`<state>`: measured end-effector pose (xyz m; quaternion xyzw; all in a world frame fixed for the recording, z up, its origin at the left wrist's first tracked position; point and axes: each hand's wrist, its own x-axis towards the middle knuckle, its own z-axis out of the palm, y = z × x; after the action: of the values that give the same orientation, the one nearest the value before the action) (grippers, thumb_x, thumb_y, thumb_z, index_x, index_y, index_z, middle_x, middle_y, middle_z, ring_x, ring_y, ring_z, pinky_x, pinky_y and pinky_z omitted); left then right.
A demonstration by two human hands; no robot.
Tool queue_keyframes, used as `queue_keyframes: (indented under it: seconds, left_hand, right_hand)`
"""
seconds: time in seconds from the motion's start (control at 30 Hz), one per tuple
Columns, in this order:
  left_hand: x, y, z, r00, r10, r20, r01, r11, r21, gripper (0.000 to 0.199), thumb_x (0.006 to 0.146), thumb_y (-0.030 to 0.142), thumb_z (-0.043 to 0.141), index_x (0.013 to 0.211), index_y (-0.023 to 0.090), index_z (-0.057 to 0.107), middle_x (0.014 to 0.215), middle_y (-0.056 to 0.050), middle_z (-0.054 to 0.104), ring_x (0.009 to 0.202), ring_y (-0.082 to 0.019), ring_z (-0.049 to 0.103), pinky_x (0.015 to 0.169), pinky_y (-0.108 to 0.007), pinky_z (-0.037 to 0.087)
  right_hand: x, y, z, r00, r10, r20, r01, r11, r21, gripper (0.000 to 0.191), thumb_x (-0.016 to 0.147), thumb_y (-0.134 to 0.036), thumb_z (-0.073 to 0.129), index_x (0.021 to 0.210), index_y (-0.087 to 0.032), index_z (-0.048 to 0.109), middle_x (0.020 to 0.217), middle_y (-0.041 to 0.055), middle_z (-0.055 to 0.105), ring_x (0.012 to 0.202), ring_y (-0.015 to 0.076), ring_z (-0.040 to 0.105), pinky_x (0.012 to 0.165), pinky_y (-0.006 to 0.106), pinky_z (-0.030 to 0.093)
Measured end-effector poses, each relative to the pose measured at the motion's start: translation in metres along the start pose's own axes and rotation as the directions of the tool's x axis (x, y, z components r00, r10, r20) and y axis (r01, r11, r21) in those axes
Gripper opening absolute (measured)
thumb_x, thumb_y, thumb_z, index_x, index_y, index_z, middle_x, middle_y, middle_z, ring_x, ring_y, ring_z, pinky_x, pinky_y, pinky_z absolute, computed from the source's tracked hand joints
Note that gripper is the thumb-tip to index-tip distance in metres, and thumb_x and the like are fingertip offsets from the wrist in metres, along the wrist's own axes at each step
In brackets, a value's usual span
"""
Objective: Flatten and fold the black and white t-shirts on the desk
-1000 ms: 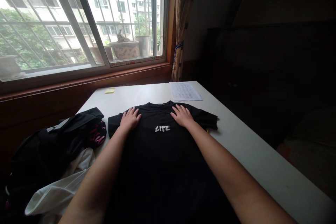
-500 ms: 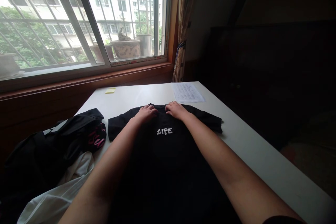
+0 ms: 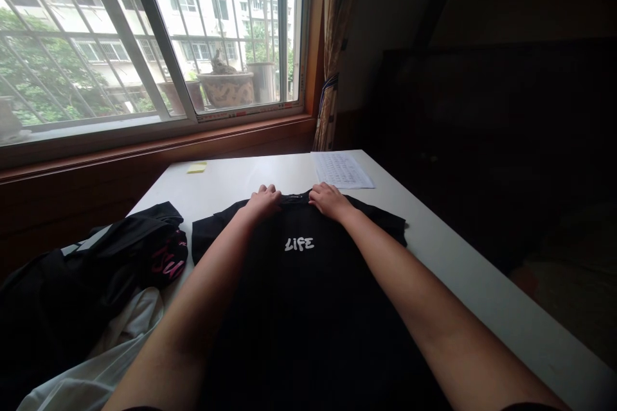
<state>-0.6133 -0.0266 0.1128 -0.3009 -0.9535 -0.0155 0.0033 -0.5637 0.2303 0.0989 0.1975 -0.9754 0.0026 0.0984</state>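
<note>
1 blk tee [image 3: 308,302], wht print, flat on tbl [image 3: 434,250], prob. smooth below

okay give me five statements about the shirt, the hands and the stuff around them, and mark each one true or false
The left hand and right hand both touch the black T-shirt near its collar. True.
The chest lettering is pink. False: it is white.
Yellow paper lies on the white table. True.
The heap of clothes is right of the black T-shirt. False: it is on the left.
A pot stands beyond the window. True.

Bare forearms [image 3: 405,276], bare fingers [image 3: 316,194], dark sleeve edges [image 3: 535,407]
</note>
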Motion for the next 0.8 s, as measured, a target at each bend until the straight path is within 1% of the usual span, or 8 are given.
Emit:
queue_keyframes:
  seconds: [0.13,0.23,0.37,0.47,0.53,0.63,0.7,0.8]
  left_hand:
    - [-0.007,-0.003,0.006,0.993,-0.086,-0.084,0.086,0.996,-0.009,0.036,0.098,0.038,0.062,0.129,0.019,0.061,0.137,-0.011,0.057,0.12,-0.027,0.058,0.1,-0.05,0.052]
    - [-0.011,-0.008,0.017,0.979,-0.158,-0.129,0.155,0.987,-0.033,0.033,0.1,0.036,0.057,0.13,0.021,0.059,0.137,-0.01,0.055,0.124,-0.029,0.054,0.099,-0.05,0.049]
    - [-0.018,-0.023,0.031,0.94,-0.289,-0.18,0.279,0.957,-0.077,0.037,0.104,0.035,0.045,0.138,0.025,0.052,0.138,-0.014,0.053,0.127,-0.034,0.046,0.096,-0.047,0.048]
    - [-0.026,-0.04,0.037,0.903,-0.38,-0.198,0.366,0.925,-0.104,0.042,0.105,0.04,0.04,0.143,0.026,0.048,0.139,-0.015,0.052,0.127,-0.036,0.045,0.098,-0.048,0.046]
    - [-0.032,-0.051,0.039,0.882,-0.426,-0.201,0.411,0.905,-0.115,0.043,0.104,0.043,0.039,0.142,0.025,0.049,0.139,-0.016,0.052,0.127,-0.036,0.045,0.099,-0.049,0.046]
    - [-0.041,-0.066,0.039,0.861,-0.473,-0.188,0.459,0.881,-0.118,0.039,0.104,0.045,0.039,0.133,0.025,0.055,0.135,-0.016,0.054,0.125,-0.037,0.048,0.097,-0.049,0.047]
    - [-0.047,-0.075,0.037,0.855,-0.489,-0.174,0.476,0.872,-0.114,0.037,0.104,0.047,0.04,0.126,0.024,0.059,0.131,-0.016,0.057,0.121,-0.035,0.052,0.095,-0.047,0.048]
    - [-0.056,-0.085,0.034,0.861,-0.482,-0.162,0.47,0.876,-0.107,0.034,0.104,0.046,0.04,0.119,0.023,0.059,0.123,-0.013,0.062,0.112,-0.03,0.058,0.093,-0.041,0.05]
  right_hand:
    - [-0.001,0.001,0.007,0.997,0.064,-0.037,-0.064,0.998,0.004,0.022,0.103,-0.025,0.048,0.113,-0.022,0.068,0.121,0.0128,0.063,0.119,0.0304,0.049,0.103,0.045,0.039]
    - [-0.001,0.003,0.017,0.988,0.146,-0.051,-0.145,0.989,0.023,0.022,0.102,-0.023,0.049,0.113,-0.024,0.068,0.121,0.0123,0.063,0.116,0.0301,0.052,0.099,0.044,0.043]
    - [-0.008,0.01,0.033,0.953,0.288,-0.089,-0.282,0.956,0.077,0.032,0.102,-0.024,0.047,0.132,-0.025,0.06,0.134,0.0128,0.058,0.117,0.0289,0.055,0.094,0.041,0.048]
    - [-0.015,0.016,0.043,0.923,0.367,-0.116,-0.353,0.927,0.126,0.04,0.103,-0.024,0.043,0.142,-0.021,0.054,0.14,0.0145,0.056,0.122,0.0283,0.055,0.099,0.041,0.047]
    - [-0.019,0.019,0.046,0.914,0.387,-0.12,-0.368,0.917,0.154,0.04,0.103,-0.024,0.042,0.14,-0.019,0.056,0.14,0.0139,0.058,0.125,0.0273,0.054,0.103,0.04,0.046]
    - [-0.025,0.021,0.047,0.914,0.391,-0.11,-0.368,0.912,0.184,0.037,0.103,-0.026,0.043,0.133,-0.019,0.063,0.139,0.0114,0.06,0.126,0.0255,0.054,0.107,0.038,0.044]
    - [-0.029,0.02,0.046,0.913,0.394,-0.104,-0.37,0.909,0.193,0.038,0.103,-0.029,0.043,0.132,-0.019,0.064,0.14,0.011,0.06,0.128,0.0253,0.054,0.109,0.037,0.043]
    - [-0.033,0.018,0.043,0.912,0.4,-0.088,-0.378,0.905,0.195,0.041,0.104,-0.033,0.042,0.135,-0.019,0.064,0.143,0.0108,0.059,0.133,0.0256,0.051,0.113,0.037,0.04]
